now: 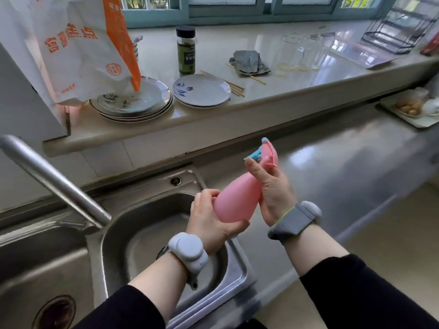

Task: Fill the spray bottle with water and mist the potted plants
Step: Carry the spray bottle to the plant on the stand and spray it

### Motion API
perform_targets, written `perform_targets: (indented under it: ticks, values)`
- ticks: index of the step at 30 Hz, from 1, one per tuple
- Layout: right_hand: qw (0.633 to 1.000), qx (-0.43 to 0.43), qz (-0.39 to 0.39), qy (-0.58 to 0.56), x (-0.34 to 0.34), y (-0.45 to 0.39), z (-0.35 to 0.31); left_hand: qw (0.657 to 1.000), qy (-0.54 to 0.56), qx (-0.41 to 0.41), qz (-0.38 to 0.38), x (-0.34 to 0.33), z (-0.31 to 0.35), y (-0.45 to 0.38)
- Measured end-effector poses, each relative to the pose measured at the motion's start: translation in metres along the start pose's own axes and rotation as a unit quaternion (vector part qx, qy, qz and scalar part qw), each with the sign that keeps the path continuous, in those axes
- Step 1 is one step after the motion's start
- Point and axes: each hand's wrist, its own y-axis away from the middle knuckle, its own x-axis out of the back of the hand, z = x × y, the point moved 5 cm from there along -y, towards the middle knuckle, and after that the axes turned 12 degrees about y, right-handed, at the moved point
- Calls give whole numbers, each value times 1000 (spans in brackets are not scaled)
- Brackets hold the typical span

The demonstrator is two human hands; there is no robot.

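The small sink basin (152,224) lies open below, though the faucet spout (54,179) slants across its left side and both hands, the left hand (209,219) and right hand (270,193), hold the spray bottle (237,200) over its right rim. The countertop (332,162) to the right is bare and passable up to a tray (408,117) at the far end. The raised ledge (285,91) behind is crowded with stacked plates (133,103), a hanging paper bag (78,48), a jar (186,49) and glasses (292,53).

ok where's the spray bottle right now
In the head view the pink spray bottle is held tilted in both hands, left hand and right hand, above the sink's right edge.
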Motion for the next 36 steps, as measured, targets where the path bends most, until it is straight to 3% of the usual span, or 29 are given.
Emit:
perform_targets:
  ticks: [6, 16, 20, 25, 30, 36]
  values:
    - [990, 53, 97, 85, 69, 13, 9, 987, 77, 40, -134, -55, 1, 8]
    - [957, 66, 279, 44, 220, 60, 15, 919, 146, 125, -344, -175, 39, 43]
    - [935, 63, 347, 33, 319, 86, 21, 885, 186, 160, -396, -261, 63, 63]
    - [896, 92, 433, 41, 447, 131, 22, 885, 145, 182, -403, -386, 80, 94]
    - [847, 99, 517, 74, 573, 194, 28, 836, 102, 223, -491, -521, 97, 156]
    - [798, 72, 590, 98, 670, 256, 42, 775, 70, 231, -584, -638, 118, 222]
